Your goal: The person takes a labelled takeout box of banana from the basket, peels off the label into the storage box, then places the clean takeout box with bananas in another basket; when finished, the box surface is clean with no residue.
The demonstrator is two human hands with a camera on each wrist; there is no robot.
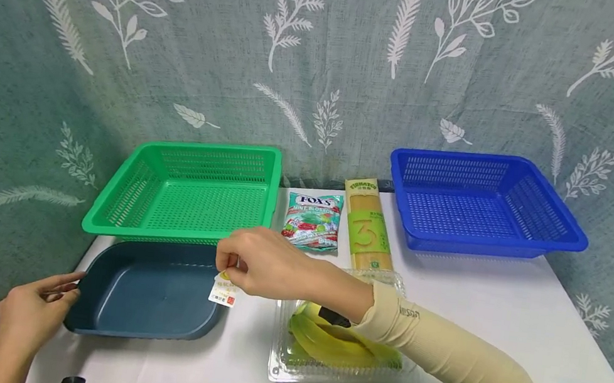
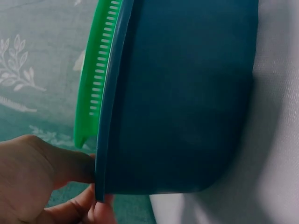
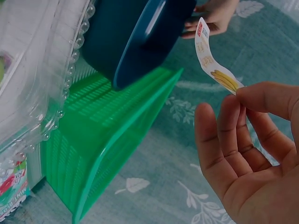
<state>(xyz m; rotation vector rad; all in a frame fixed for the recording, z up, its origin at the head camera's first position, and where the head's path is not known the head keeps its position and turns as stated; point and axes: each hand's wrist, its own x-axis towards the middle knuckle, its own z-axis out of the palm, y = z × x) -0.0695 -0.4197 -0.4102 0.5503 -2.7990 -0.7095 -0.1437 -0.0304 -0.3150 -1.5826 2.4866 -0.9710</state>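
My right hand (image 1: 270, 266) pinches one end of a small white label (image 1: 224, 289) between thumb and finger, above the right rim of a dark blue basin (image 1: 156, 291). In the right wrist view the label (image 3: 205, 53) curves away from the fingertips and shows a yellow banana print near the pinched end. My left hand (image 1: 37, 312) grips the basin's left rim, thumb on one side and fingers on the other in the left wrist view. Below the right forearm, a clear plastic clamshell box (image 1: 286, 372) holds bananas (image 1: 324, 339), partly hidden by the arm.
A green basket (image 1: 192, 204) stands right behind the basin. At the back right is a blue basket (image 1: 475, 211). Between them lie a candy bag (image 1: 312, 220) and a pack of noodles (image 1: 367, 230). A patterned curtain (image 1: 353, 83) hangs behind the white table (image 1: 469, 311).
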